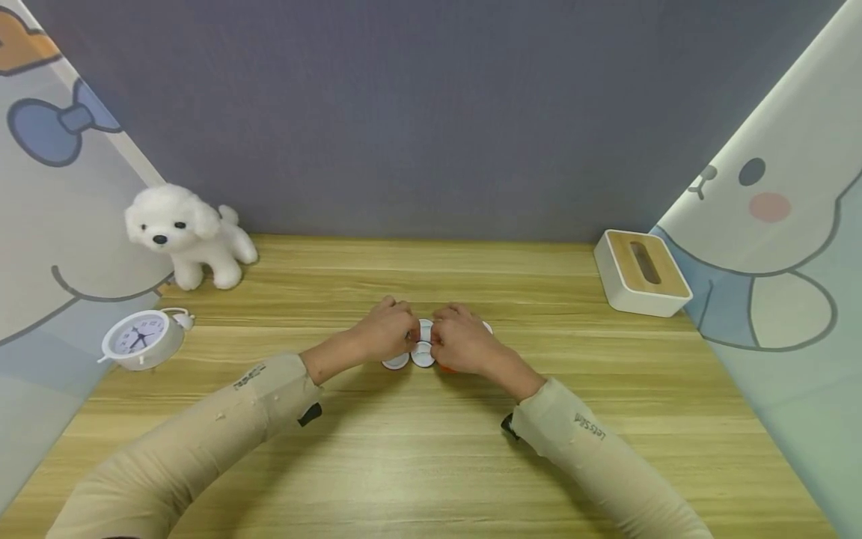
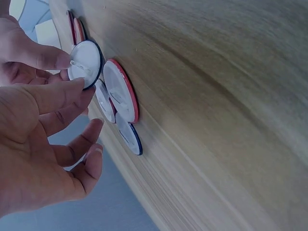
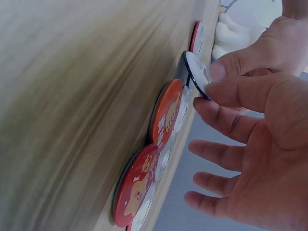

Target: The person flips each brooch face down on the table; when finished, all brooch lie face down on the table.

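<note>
Both hands meet over a small cluster of round pin badges. Between them, tilted off the table, is a pin badge (image 2: 85,62) with a white back, a metal pin and a dark blue rim. My left hand (image 1: 389,331) pinches one edge, and my right hand (image 1: 465,338) pinches the edge beside it with thumb and finger. The other fingers of the right hand spread loosely in the right wrist view. Below lie an orange badge (image 3: 166,113) and a red badge (image 3: 137,185), printed faces up. A red-rimmed badge (image 2: 119,91) lies with its white back up.
On the wooden table (image 1: 404,464), a white plush dog (image 1: 188,236) stands at the back left, with a white alarm clock (image 1: 144,339) in front of it. A tissue box (image 1: 642,273) with a wooden lid sits at the back right. A grey panel (image 1: 431,120) rises behind.
</note>
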`<state>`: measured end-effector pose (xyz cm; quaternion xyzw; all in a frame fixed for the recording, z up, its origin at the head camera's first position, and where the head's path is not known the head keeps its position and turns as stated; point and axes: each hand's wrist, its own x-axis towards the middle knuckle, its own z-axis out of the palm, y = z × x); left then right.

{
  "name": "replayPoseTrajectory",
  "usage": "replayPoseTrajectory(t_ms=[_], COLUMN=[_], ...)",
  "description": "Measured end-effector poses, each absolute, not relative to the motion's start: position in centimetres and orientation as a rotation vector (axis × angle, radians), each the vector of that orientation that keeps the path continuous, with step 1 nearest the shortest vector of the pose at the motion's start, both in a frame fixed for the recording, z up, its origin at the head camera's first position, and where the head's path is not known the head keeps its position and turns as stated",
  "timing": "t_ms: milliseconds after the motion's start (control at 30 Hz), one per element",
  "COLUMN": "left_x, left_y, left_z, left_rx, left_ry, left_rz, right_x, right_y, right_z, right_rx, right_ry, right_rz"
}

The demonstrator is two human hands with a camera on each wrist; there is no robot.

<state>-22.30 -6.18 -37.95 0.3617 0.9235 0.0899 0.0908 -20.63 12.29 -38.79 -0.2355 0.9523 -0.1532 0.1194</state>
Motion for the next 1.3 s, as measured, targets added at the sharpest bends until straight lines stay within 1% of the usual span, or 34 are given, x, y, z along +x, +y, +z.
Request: replayPoseTrajectory(t_ms=[733, 1300], left_x=[-22.3, -22.5], left_y=[-5.3, -5.0], left_z=[-38.0, -38.3], left_rx=[0.927, 0.912], left_ry=[2.762, 2.759], left_rz=[0.212, 0.189], right_x=[-20.8, -20.9], right_y=[11.5, 11.3], right_z=[-39.1, -39.4], right_rx=[-0.627, -0.618], right_ry=[2.794, 2.795], right_rz=[-0.291, -0.300])
